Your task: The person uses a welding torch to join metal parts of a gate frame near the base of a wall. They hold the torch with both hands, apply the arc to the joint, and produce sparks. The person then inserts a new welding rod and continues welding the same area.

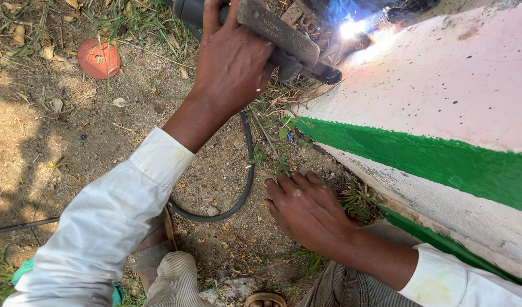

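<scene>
Hands first, from the single head view: the left hand (232, 59) is clenched around the dark grip of a welding electrode holder (283, 42), whose metal clamp points to the upper right, and the right hand (306, 210) lies released, palm down with fingers spread, on the bare ground (62, 142) just beside the foot of the wall; it holds nothing. At the holder's tip a bright white-blue arc (352, 27) burns at the top edge of the picture, close against the wall's upper edge, with glare washing over the surface around it; the rod itself and the joint being welded cannot be made out in the glare. A black cable (246, 170) runs from the holder down past the left wrist and curves across the dirt between the two forearms, touching the ground. The wall (443, 85) is pale pink-white with a green painted band (431, 159) slanting across it. Both forearms wear white sleeves (107, 222). A round orange disc (98, 58) lies on the dirt well apart from both hands, among dry leaves and sparse grass. In judgement, sound work at this stage calls for a steady holder, an even short arc, and the cable kept slack and clear of the hot zone; the bare hands sit near sparks, and the braced right hand gives useful support provided it remains well back from the arc.
</scene>
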